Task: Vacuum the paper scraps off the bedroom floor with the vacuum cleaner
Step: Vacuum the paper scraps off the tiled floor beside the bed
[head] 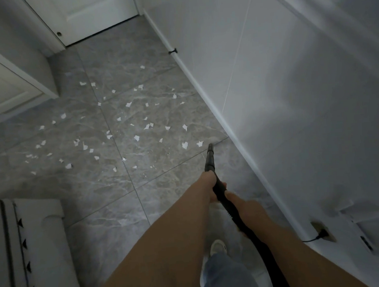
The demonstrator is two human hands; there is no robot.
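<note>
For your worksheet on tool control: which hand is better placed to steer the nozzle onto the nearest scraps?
Left. The left hand grips the wand nearest its tip; the right hand holds farther back.

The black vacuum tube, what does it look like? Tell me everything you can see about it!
The vacuum tube is black, looks like hard plastic, and is made of stepped sections that narrow toward its open tip, which points down at the grey tiled floor beside the nearest paper scraps. Whether the tip touches the floor is unclear. Behind it, a black hose runs back toward the person. The left hand grips the tube's lower end; the right hand holds the hose behind it.
</note>
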